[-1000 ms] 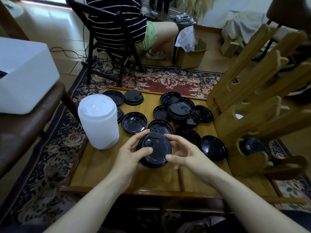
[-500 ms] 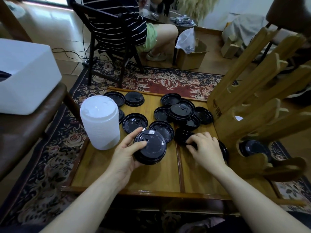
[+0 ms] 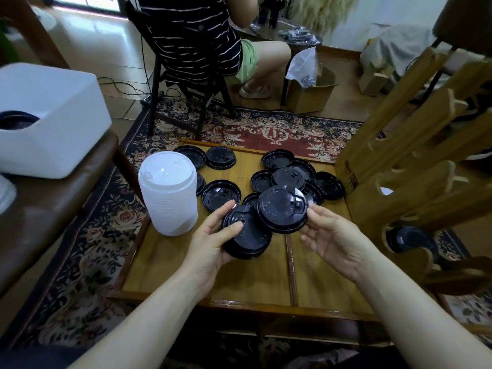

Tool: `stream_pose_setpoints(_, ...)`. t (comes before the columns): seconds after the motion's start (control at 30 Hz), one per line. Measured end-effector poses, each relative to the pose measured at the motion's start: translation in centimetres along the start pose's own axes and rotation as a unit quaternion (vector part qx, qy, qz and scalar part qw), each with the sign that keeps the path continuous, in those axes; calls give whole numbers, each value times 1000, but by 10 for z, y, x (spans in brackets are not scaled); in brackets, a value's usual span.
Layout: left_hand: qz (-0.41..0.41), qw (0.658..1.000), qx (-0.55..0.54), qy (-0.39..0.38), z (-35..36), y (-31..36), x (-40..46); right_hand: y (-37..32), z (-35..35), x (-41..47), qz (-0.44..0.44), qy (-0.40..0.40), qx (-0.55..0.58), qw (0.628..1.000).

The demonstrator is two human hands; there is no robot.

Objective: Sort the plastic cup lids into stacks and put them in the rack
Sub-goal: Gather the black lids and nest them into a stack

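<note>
The left hand grips a small stack of black lids by the rim, while the right hand pinches a single black lid, tilted, just above and right of the stack, overlapping its edge.

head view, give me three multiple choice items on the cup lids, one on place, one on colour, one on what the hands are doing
1. Where does the white stack of lids stand?
A. left part of the table
B. inside the rack
C. on the rug

2. What colour are the loose lids spread on the table?
A. white
B. black
C. red

3. What is the right hand doing?
A. resting flat on the table
B. reaching into the rack
C. holding a single black lid beside the stack in the left hand

Answers: 1 A, it stands on the table's left part; 2 B, all are black; 3 C, its fingers grip one lid's edge.
</note>
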State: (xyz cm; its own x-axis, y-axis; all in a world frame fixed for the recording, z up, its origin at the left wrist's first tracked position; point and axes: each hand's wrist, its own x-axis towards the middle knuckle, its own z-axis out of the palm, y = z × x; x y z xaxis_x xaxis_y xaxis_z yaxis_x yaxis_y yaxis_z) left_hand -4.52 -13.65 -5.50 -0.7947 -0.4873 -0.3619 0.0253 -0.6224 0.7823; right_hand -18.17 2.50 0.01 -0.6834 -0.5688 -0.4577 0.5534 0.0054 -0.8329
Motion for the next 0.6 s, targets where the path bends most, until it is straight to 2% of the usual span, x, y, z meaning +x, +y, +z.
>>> stream_pose_setpoints(0.07, 2, 1000, 3, -5, 0, -1, -1, 0, 1, 0, 9, -14, 23, 1000)
stream_pose_setpoints(0.2, 1, 1000, 6, -19, 2, -1, -2, -1, 2, 0, 7, -44, -30, 999)
stream_pose_setpoints(0.4, -1, 1000, -16, -26, 2, 0, -2, 4, 6, 2, 6, -29, -95, 995)
stream_pose_setpoints(0.5, -6, 1000, -12, -29, 4, 1, -4, 8, 8, -1, -21, -36, -185, 982)
stream_pose_setpoints(0.6, -3, 1000, -2, -21, 5, 1, -5, 12, 9, -1, -54, -8, -255, 965)
